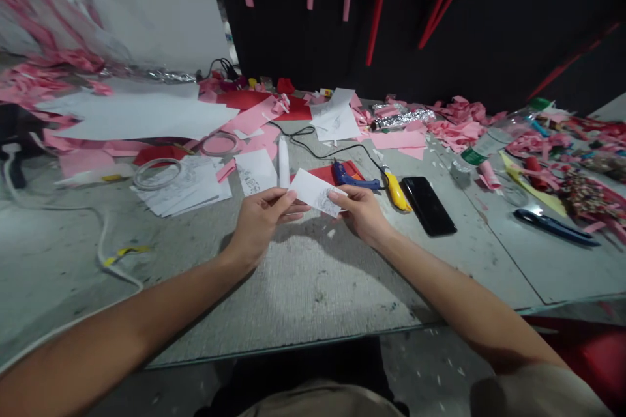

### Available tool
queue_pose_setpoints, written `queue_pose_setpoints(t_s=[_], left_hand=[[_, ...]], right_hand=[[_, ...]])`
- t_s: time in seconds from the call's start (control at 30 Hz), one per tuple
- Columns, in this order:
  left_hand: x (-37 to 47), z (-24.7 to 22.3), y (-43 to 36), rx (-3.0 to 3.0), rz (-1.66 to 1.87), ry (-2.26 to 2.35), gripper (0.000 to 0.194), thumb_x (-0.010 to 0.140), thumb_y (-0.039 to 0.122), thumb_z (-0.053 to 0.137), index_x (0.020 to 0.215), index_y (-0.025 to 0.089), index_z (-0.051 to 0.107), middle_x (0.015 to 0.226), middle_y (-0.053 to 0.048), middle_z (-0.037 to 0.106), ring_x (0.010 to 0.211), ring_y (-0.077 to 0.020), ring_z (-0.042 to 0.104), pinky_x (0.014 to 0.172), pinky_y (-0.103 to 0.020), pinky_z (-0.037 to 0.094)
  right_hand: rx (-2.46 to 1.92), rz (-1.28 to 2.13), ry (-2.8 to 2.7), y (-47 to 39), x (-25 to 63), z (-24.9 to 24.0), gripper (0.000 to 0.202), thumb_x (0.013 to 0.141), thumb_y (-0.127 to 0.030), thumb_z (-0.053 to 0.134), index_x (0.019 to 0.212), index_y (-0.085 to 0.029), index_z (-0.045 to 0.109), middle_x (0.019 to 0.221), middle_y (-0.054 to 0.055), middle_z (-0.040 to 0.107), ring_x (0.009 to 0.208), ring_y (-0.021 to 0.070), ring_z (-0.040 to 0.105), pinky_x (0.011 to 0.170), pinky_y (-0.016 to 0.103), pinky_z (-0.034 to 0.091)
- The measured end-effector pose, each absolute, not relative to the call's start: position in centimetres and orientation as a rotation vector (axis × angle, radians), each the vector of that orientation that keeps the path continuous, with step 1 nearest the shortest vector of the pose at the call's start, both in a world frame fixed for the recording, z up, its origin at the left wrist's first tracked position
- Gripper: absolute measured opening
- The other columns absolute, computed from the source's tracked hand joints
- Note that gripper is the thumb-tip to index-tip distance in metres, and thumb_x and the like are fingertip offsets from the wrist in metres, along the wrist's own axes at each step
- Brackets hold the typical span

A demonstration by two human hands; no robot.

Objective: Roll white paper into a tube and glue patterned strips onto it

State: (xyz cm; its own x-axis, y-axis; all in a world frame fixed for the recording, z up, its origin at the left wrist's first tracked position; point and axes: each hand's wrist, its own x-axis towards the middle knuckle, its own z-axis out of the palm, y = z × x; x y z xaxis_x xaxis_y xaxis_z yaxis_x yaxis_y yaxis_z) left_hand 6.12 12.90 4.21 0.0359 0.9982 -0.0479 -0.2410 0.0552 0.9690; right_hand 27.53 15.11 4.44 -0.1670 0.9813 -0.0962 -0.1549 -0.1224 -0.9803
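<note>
Between my two hands is a small white paper card [313, 190] with a grey printed pattern on its right part, held above the table. My left hand [261, 218] pinches its left edge between thumb and fingers. At the opposite edge, the thumb of my right hand [364, 212] presses on the printed part. Just behind the card lie a blue glue gun [355, 177], a red paper piece [323, 173] and a rolled white paper tube [283, 163]. A patterned white sheet [255, 171] rests beyond my left hand.
Right of my right hand are a yellow-handled tool [397, 192] and a black phone [430, 206]. A dark blue cutter [556, 228] and a plastic bottle [489, 143] lie farther right. Printed sheets [186, 192], a tape ring [157, 174] and a white cable [104, 228] are left.
</note>
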Motion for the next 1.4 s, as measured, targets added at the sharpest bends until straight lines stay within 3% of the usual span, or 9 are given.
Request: queue_pose_setpoints(t_s=[0.2, 0.37, 0.5, 0.67, 0.8, 1.03, 1.13, 1.23, 1.4], left_hand=[[5.4, 4.4, 13.0, 1.392, 1.400, 1.165, 0.030, 0.088, 0.039, 0.084, 0.109, 0.020, 0.074, 0.105, -0.007, 0.077, 0.092, -0.0207, 0.075, 0.075, -0.031, 0.062], [4.3, 4.7, 12.9, 2.307, 1.398, 1.101, 0.021, 0.091, 0.027, 0.082, 0.108, 0.024, 0.071, 0.138, -0.010, 0.065, 0.131, -0.0293, 0.063, 0.110, -0.048, 0.052], [4.3, 4.1, 13.1, 2.676, 1.044, 1.037, 0.023, 0.092, 0.029, 0.081, 0.112, 0.022, 0.071, 0.160, -0.016, 0.054, 0.147, -0.0380, 0.052, 0.119, -0.059, 0.042], [4.4, 3.5, 13.5, 2.650, 0.994, 1.055, 0.008, 0.096, 0.024, 0.076, 0.102, 0.022, 0.070, 0.136, -0.011, 0.072, 0.126, -0.0321, 0.067, 0.113, -0.055, 0.043], [4.5, 3.8, 13.4, 2.453, 1.091, 1.054, 0.007, 0.094, 0.024, 0.077, 0.097, 0.022, 0.071, 0.121, -0.008, 0.075, 0.113, -0.0274, 0.070, 0.103, -0.045, 0.049], [5.1, 4.2, 12.8, 1.891, 1.162, 1.055, 0.031, 0.093, 0.031, 0.078, 0.122, 0.024, 0.071, 0.118, -0.007, 0.074, 0.109, -0.0239, 0.070, 0.097, -0.039, 0.054], [5.2, 4.2, 12.8, 1.787, 1.116, 1.033, 0.035, 0.094, 0.033, 0.076, 0.128, 0.024, 0.074, 0.124, -0.009, 0.072, 0.115, -0.0253, 0.069, 0.100, -0.040, 0.054], [5.1, 4.2, 12.9, 1.783, 1.098, 1.042, 0.035, 0.096, 0.036, 0.075, 0.129, 0.025, 0.075, 0.124, -0.008, 0.071, 0.116, -0.0247, 0.069, 0.101, -0.040, 0.053], [5.1, 4.1, 12.9, 1.833, 1.067, 1.061, 0.028, 0.100, 0.041, 0.069, 0.123, 0.026, 0.077, 0.119, -0.006, 0.073, 0.108, -0.0225, 0.069, 0.094, -0.035, 0.052]], right_hand=[[-1.119, 1.429, -1.127, 15.5, 27.8, 4.3, 0.037, 0.071, -0.045, 0.093, 0.086, -0.014, 0.081, 0.069, 0.006, 0.076, 0.054, 0.0166, 0.066, 0.046, 0.027, 0.046], [-1.106, 1.448, -1.190, 15.7, 27.9, 3.8, 0.038, 0.068, -0.046, 0.094, 0.087, -0.015, 0.081, 0.068, 0.003, 0.075, 0.049, 0.0147, 0.061, 0.044, 0.027, 0.046], [-1.085, 1.484, -1.282, 15.4, 27.8, 3.6, 0.037, 0.069, -0.049, 0.093, 0.086, -0.017, 0.081, 0.067, 0.001, 0.073, 0.050, 0.0145, 0.059, 0.048, 0.028, 0.049], [-1.064, 1.506, -1.312, 15.4, 27.8, 3.5, 0.039, 0.070, -0.049, 0.093, 0.087, -0.017, 0.081, 0.066, 0.001, 0.072, 0.049, 0.0135, 0.057, 0.048, 0.028, 0.047], [-1.003, 1.545, -1.317, 15.4, 27.9, 3.6, 0.038, 0.074, -0.050, 0.092, 0.088, -0.016, 0.081, 0.068, 0.001, 0.072, 0.050, 0.0121, 0.058, 0.049, 0.026, 0.047], [-0.912, 1.626, -1.342, 15.1, 28.2, 4.0, 0.059, 0.087, -0.074, 0.073, 0.099, -0.016, 0.078, 0.085, 0.007, 0.080, 0.058, 0.0137, 0.067, 0.051, 0.024, 0.051], [-0.881, 1.629, -1.407, 15.0, 28.2, 4.0, 0.057, 0.082, -0.067, 0.083, 0.112, -0.019, 0.078, 0.090, 0.006, 0.081, 0.060, 0.0136, 0.069, 0.052, 0.023, 0.052], [-0.913, 1.600, -1.425, 14.9, 28.1, 4.0, 0.042, 0.081, -0.054, 0.089, 0.101, -0.018, 0.080, 0.085, 0.005, 0.080, 0.059, 0.0126, 0.067, 0.054, 0.024, 0.053], [-0.938, 1.562, -1.407, 14.8, 27.7, 3.9, 0.039, 0.084, -0.055, 0.086, 0.089, -0.017, 0.081, 0.078, 0.005, 0.079, 0.057, 0.0117, 0.065, 0.056, 0.025, 0.054]])
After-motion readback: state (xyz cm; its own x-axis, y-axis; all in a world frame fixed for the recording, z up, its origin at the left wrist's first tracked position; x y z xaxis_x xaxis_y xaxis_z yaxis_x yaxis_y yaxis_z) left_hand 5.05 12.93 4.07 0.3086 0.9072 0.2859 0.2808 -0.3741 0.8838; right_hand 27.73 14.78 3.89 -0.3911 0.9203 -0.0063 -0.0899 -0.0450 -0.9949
